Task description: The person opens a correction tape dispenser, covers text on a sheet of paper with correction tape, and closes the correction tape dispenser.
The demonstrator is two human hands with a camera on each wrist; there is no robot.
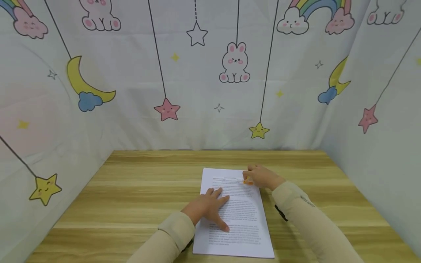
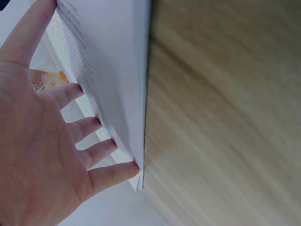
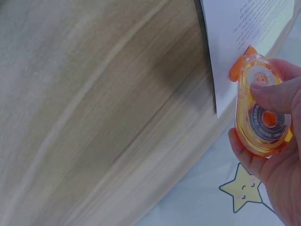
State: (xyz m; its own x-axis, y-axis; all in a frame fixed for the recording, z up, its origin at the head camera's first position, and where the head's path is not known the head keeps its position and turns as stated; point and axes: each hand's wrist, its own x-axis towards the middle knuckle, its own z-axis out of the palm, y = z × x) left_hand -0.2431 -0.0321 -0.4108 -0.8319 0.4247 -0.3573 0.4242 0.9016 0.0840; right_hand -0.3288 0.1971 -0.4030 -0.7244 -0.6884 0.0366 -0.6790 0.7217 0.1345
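A stack of printed paper (image 1: 236, 215) lies on the wooden table, its top sheet covered in lines of text. My left hand (image 1: 210, 207) rests on the left part of the sheet with its fingers spread; in the left wrist view the fingertips (image 2: 109, 145) press the paper near its edge. Near the top right corner of the page, my right hand (image 1: 263, 176) grips an orange, see-through correction tape dispenser (image 3: 263, 110). Its thumb lies across the clear case. The dispenser's orange tip end (image 3: 239, 66) is right at the paper, beside the printed lines.
The wood-grain table (image 1: 148, 190) extends on both sides of the paper. A white curtain (image 1: 197, 80) with cartoon stars, moons and rabbits hangs behind it and along both sides. Dark straps show under both sleeves (image 1: 312, 215).
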